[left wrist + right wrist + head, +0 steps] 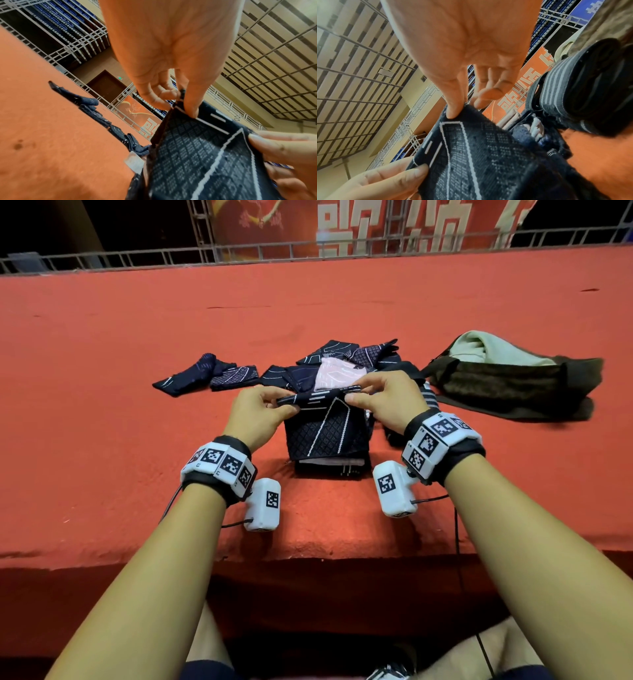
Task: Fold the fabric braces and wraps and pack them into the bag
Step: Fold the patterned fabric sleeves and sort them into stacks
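Observation:
A dark navy knit brace [327, 433] with white lines and a diamond pattern hangs from both hands above the red ledge. My left hand [274, 404] pinches its upper left corner, thumb [190, 106] on the fabric [197, 155]. My right hand [356, 395] pinches the upper right corner, thumb [453, 108] pressed on the knit [479, 155]. Under the brace lies a folded stack [329, 467] of similar pieces. The dark brown bag [507, 385] lies to the right, with pale fabric [486, 347] at its mouth.
More navy braces [346, 357] with a pink piece are heaped behind the hands, and another pair [205, 374] lies to the left. A striped grey wrap roll [583, 86] sits by my right hand. The ledge's front edge [308, 559] runs below my wrists; metal railing [137, 258] stands behind.

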`<state>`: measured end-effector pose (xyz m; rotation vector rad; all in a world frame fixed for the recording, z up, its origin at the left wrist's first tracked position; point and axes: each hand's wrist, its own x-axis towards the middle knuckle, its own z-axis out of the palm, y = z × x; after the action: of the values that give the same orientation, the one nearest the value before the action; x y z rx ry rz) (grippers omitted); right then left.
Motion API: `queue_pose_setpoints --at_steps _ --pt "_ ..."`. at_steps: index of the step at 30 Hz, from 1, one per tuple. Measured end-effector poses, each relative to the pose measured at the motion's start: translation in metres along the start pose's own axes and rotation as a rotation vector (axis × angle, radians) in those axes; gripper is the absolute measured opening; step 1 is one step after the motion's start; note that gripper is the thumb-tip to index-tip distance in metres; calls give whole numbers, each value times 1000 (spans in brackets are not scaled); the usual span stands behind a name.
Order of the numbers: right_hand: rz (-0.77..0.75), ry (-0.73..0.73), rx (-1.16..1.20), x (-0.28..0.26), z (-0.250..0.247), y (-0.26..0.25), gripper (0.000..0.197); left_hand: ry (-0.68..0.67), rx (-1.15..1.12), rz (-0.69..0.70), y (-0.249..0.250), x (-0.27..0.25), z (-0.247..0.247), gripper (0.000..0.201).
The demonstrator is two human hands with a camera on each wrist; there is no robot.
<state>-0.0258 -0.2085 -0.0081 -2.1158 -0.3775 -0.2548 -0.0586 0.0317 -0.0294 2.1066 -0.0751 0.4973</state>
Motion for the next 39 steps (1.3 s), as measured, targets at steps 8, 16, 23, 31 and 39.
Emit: queue_pose_setpoints --at_steps 8,16,23,31,39 --pt "24 -17 205 2 5 -7 13 -151 -303 -25 13 -4 5 7" --pt "142 69 174 7 14 0 26 -275 -329 -133 14 -8 13 12" --pt "222 14 237 6 18 9 53 -146 -248 -193 2 0 23 6" --pt "191 -16 30 5 22 23 35 -174 -122 -195 -8 3 33 49" --pt "157 -64 -128 -10 32 26 52 -221 -22 -196 -18 0 30 47"
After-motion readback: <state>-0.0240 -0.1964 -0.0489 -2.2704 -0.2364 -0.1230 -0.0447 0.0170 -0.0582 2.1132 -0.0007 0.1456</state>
